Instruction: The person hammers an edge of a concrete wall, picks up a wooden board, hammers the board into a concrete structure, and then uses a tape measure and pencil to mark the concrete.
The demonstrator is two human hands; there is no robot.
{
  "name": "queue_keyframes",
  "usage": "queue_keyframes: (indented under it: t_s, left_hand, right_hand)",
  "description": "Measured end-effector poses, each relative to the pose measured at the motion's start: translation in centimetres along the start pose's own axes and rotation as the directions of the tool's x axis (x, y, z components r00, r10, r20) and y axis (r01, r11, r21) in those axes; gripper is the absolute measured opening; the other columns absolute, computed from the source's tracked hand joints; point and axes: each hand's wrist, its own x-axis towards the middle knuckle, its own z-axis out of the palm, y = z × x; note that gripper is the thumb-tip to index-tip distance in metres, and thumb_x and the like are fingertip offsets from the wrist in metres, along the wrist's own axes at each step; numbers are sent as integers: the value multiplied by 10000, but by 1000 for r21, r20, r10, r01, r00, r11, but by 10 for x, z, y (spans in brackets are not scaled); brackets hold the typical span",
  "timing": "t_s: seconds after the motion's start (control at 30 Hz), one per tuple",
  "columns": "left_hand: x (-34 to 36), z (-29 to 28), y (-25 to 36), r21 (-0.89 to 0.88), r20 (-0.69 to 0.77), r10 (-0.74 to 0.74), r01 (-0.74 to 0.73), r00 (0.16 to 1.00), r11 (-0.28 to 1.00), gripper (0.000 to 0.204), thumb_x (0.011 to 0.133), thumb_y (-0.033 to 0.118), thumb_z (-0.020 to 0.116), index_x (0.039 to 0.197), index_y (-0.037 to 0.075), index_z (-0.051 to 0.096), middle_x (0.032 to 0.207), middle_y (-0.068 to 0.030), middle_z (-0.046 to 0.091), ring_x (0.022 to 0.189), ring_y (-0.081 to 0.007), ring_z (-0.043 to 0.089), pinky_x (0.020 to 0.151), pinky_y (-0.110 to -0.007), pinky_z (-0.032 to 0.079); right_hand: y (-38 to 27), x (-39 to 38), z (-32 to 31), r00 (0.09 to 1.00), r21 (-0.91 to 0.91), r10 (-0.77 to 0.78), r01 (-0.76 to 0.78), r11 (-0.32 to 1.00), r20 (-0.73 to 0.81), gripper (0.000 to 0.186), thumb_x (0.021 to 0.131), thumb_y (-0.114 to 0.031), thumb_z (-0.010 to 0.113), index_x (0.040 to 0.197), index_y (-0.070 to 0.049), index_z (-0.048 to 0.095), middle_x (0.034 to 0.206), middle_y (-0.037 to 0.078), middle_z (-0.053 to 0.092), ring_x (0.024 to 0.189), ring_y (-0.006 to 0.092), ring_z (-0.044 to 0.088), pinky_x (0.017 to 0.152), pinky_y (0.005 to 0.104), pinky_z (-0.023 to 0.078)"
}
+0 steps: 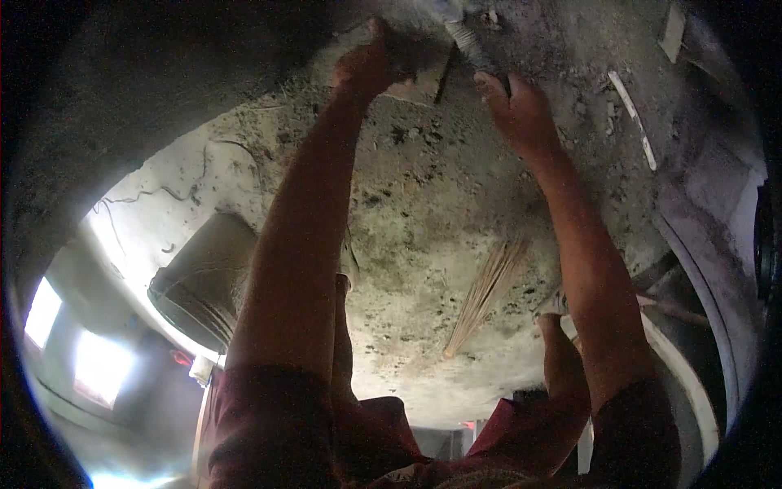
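Note:
My left hand [366, 67] reaches far forward and is closed at a flat, pale, square-edged panel [423, 88], whose surface has a dark patch. What its fingertips grip is dim. My right hand [520, 114] is wrapped round the lower end of a rod-like handle [467, 42] bound with pale wrapping. This handle slants up and left to a pale, bright end at the top edge, where the rest is cut off. The panel lies between my two hands, just left of the handle.
A bundle of thin sticks like a hand broom [486, 297] lies on the dirt-strewn floor [399, 212] between my bare feet. Left of my left arm a grey bucket [204, 273] lies tilted, near a thin wire [167, 191]. A white strip [633, 118] lies at the right.

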Motion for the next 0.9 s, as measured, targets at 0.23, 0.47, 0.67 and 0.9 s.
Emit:
queue_keyframes:
  t_s: [0.23, 0.47, 0.67, 0.9]
  left_hand:
    - [4, 6, 13, -7, 41, 54, -54, 998, 999, 1253, 718, 606, 772, 1530, 39, 4, 1133, -253, 654, 1008, -375, 670, 812, -476, 552]
    - [1, 0, 10, 134, 84, -76, 64, 994, 989, 1250, 712, 634, 758, 1540, 52, 24, 1130, -206, 668, 1006, -346, 674, 804, -456, 561]
    - [6, 2, 6, 76, 48, -50, 46, 998, 996, 1251, 715, 646, 748, 1540, 54, 18, 1114, -206, 674, 985, -352, 680, 789, -460, 564]
    - [-1, -12, 13, 34, 131, -64, 60, 989, 998, 1266, 728, 642, 740, 1520, -9, -3, 1097, -228, 677, 960, -362, 689, 792, -463, 558]
  right_hand:
    - [42, -25, 34, 882, 133, -293, 362, 923, -370, 537, 987, -450, 516, 1198, 41, 567, 1026, 240, 644, 966, 317, 661, 807, 421, 504]
    - [10, -18, 5, 987, 233, -48, 84, 969, -156, 498, 947, -390, 596, 1177, 50, 572, 928, 242, 658, 872, 328, 664, 774, 445, 507]
    - [35, -23, 41, 977, 165, -99, 132, 977, -190, 408, 935, -319, 613, 1144, 31, 596, 904, 220, 679, 796, 294, 676, 751, 454, 520]
    - [22, -23, 37, 960, 213, -150, 202, 956, -237, 480, 908, -475, 609, 1007, -6, 614, 855, 258, 665, 806, 431, 665, 719, 493, 537]
